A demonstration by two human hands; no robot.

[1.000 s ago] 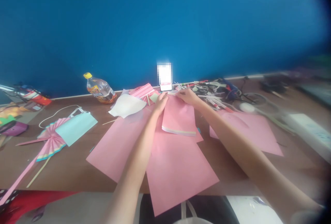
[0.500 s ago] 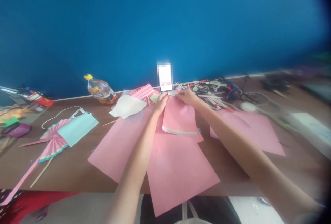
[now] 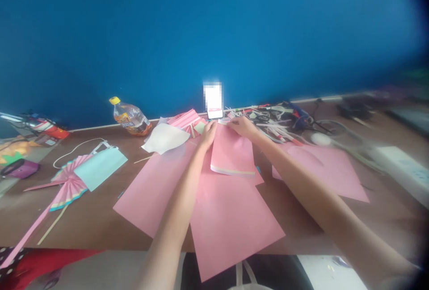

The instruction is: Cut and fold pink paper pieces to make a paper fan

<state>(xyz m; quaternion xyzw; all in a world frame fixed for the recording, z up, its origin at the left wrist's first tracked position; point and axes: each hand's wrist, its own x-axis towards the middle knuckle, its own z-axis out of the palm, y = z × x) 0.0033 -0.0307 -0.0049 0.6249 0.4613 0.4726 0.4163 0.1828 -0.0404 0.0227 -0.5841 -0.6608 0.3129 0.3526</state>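
Note:
A pink paper piece [image 3: 233, 153] with a pale striped band along its near edge lies over larger pink sheets [image 3: 234, 223]. My left hand [image 3: 209, 133] holds its far left corner, fingers closed on it. At its far right part, my right hand [image 3: 241, 127] pinches the same piece near the top edge. A small white strip [image 3: 223, 121] shows between the two hands. Just beyond them a phone [image 3: 213, 100] leans upright against the blue wall, its screen blurred out. A folded pink paper [image 3: 184, 120] is to the left of my left hand.
A bottle with a yellow cap [image 3: 132, 119] tilts at the back left, near a white sheet [image 3: 166, 138]. Further left lie a pleated pink fan [image 3: 72, 178] and a light blue sheet [image 3: 100, 168]. Paper scraps [image 3: 275, 120], another pink sheet [image 3: 328, 169] and a white box [image 3: 402, 169] are at right.

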